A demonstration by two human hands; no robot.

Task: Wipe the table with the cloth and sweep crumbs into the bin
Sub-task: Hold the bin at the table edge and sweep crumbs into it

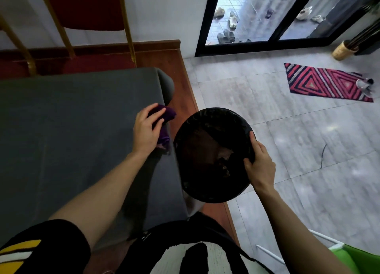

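Note:
A table (72,129) under a dark grey cover fills the left of the view. At its right edge lies a purple cloth (167,114), and my left hand (147,128) presses down on it with fingers spread over the fabric. Just off that edge hangs a round black bin (207,142) lined with a black bag, held up close to table height with its mouth tilted toward me. My right hand (259,163) grips its right rim, thumb curled inside. Some dark scraps lie in the bin's bottom. No crumbs are visible on the table.
A red chair with gold legs (88,8) stands behind the table. Grey floor tiles (298,150) spread to the right, with a red patterned mat (327,81) and a glass door (267,16). A green chair (357,257) sits at bottom right.

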